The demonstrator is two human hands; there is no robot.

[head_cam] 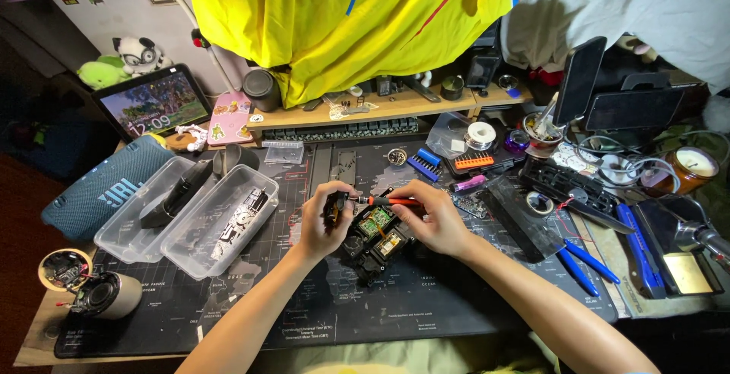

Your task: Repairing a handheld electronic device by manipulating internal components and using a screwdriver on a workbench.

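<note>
At mid-mat (228, 298), the left hand (323, 222) pinches a small black part (332, 210), the right hand (433, 218) grips an orange screwdriver (391, 201) over the opened device (376, 238), clear tubs (209, 225) toward the left edge

Orange-handled screwdriver (391, 201), green circuit boards (376, 222)

Two clear plastic trays (228, 225) side by side on a dark desk mat printed with a world map (426, 298). Teal cylindrical fabric speaker (99, 191) just left of the trays. Dismantled small round speaker (106, 296) near the mat's left edge. Blue-handled pliers (582, 264) at right. Amber glass candle jar (688, 168) far right. Yellow cloth (334, 16) hanging above a wooden shelf (395, 105).
</note>
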